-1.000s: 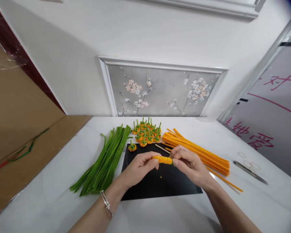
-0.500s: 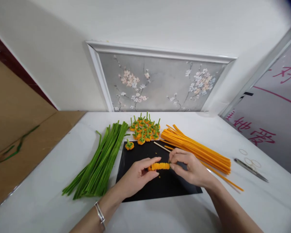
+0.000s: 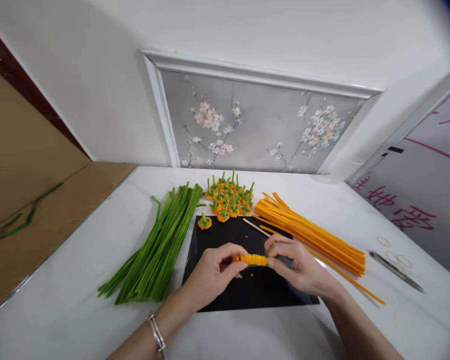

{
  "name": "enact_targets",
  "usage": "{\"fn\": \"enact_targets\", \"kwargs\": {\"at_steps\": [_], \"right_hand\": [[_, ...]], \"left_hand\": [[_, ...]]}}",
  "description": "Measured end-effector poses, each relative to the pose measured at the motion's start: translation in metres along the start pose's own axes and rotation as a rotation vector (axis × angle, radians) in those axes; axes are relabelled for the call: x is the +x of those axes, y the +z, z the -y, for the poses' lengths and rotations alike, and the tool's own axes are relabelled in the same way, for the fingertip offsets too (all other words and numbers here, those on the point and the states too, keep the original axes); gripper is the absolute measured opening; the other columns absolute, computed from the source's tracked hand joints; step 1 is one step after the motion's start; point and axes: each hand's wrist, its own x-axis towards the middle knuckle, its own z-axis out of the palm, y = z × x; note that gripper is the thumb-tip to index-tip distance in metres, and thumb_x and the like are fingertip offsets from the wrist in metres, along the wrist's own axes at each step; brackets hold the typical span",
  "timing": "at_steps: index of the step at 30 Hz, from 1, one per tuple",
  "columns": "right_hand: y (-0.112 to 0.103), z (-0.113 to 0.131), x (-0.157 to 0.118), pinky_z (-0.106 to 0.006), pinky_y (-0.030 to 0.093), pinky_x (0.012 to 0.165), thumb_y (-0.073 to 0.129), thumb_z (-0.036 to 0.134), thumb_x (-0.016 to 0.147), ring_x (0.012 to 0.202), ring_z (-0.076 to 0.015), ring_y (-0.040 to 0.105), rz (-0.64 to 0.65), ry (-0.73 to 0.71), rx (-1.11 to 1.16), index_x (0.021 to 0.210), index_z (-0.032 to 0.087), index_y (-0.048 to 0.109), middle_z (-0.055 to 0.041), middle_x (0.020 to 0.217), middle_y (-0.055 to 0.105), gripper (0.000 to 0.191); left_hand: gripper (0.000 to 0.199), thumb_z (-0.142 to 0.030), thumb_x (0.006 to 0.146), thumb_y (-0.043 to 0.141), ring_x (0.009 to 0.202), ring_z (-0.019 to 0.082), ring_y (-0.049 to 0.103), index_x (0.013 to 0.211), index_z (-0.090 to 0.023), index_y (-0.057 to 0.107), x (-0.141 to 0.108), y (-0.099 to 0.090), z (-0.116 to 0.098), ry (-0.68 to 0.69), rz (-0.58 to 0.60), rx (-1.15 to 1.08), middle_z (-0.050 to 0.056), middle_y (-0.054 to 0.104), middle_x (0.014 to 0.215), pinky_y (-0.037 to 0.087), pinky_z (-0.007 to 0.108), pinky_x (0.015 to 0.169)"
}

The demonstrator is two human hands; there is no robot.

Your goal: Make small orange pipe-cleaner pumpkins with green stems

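Note:
A coiled orange pipe cleaner (image 3: 253,259) is stretched between my two hands above a black mat (image 3: 225,295). At its left end, my left hand (image 3: 219,270) pinches it between thumb and fingers. My right hand (image 3: 294,262) has its fingertips closed at the right end, where a bit of green pipe cleaner shows along the coil's lower side. How far the green piece runs inside the coil is hidden. Beyond my hands, one small pipe-cleaner pumpkin (image 3: 204,222) with a green stem sits on the mat's far left corner.
Several finished pumpkins (image 3: 232,197) cluster behind the mat. Green pipe cleaners (image 3: 157,250) lie in a bundle at left, orange ones (image 3: 311,232) at right. A thin wooden stick (image 3: 255,227) rests on the mat. Far right are tweezers (image 3: 395,271) and rubber bands (image 3: 392,256).
The view has tilted and shifted slightly. My left fingers have closed in on the coil's left end, and green now shows beneath the coil near my right fingertips.

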Motion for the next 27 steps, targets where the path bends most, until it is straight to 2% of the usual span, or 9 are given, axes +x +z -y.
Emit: {"fn": "enact_targets", "kwargs": {"at_steps": [5, 11, 19, 23, 27], "right_hand": [[0.002, -0.003, 0.000, -0.027, 0.042, 0.069, 0.051, 0.017, 0.090, 0.077, -0.0152, 0.055, -0.018, 0.020, -0.006, 0.074, 0.018, 0.055, -0.0048, 0.086, 0.057, 0.016], [0.006, -0.014, 0.000, -0.023, 0.043, 0.060, 0.056, 0.020, 0.088, 0.066, -0.0130, 0.053, -0.164, 0.121, 0.039, 0.086, 0.020, 0.058, -0.0005, 0.075, 0.058, 0.003], [0.009, -0.005, 0.001, -0.026, 0.048, 0.069, 0.044, 0.013, 0.093, 0.076, -0.0155, 0.059, -0.163, -0.130, -0.131, 0.084, 0.020, 0.062, -0.0051, 0.083, 0.061, 0.021], [0.012, -0.003, 0.000, -0.028, 0.049, 0.068, 0.043, 0.013, 0.094, 0.076, -0.0165, 0.059, -0.133, -0.160, -0.183, 0.087, 0.020, 0.061, -0.0064, 0.084, 0.061, 0.021], [0.015, -0.002, 0.001, -0.027, 0.049, 0.066, 0.043, 0.015, 0.095, 0.073, -0.0160, 0.058, -0.160, -0.146, -0.193, 0.086, 0.021, 0.060, -0.0056, 0.081, 0.061, 0.020]], "left_hand": [[0.019, -0.022, 0.085, 0.058, 0.061, 0.010, 0.058, 0.098, -0.015, 0.070, 0.000, 0.001, 0.004, 0.006, 0.023, 0.027, 0.003, 0.067, 0.084, 0.053, 0.022, 0.059], [0.026, -0.026, 0.084, 0.058, 0.062, 0.010, 0.055, 0.103, -0.015, 0.072, 0.000, 0.000, 0.007, 0.019, -0.035, -0.054, 0.005, 0.062, 0.085, 0.050, 0.021, 0.052], [0.029, -0.030, 0.087, 0.055, 0.054, 0.007, 0.053, 0.108, -0.018, 0.072, -0.002, 0.002, 0.006, 0.005, -0.021, -0.004, 0.004, 0.061, 0.085, 0.049, 0.018, 0.048], [0.027, -0.029, 0.086, 0.056, 0.054, 0.007, 0.054, 0.104, -0.018, 0.074, -0.002, 0.004, 0.003, 0.007, -0.024, 0.000, 0.005, 0.063, 0.088, 0.050, 0.019, 0.047], [0.025, -0.025, 0.085, 0.057, 0.055, 0.008, 0.055, 0.101, -0.017, 0.074, -0.003, 0.006, 0.003, 0.014, -0.028, -0.007, 0.006, 0.064, 0.087, 0.049, 0.019, 0.046]]}}
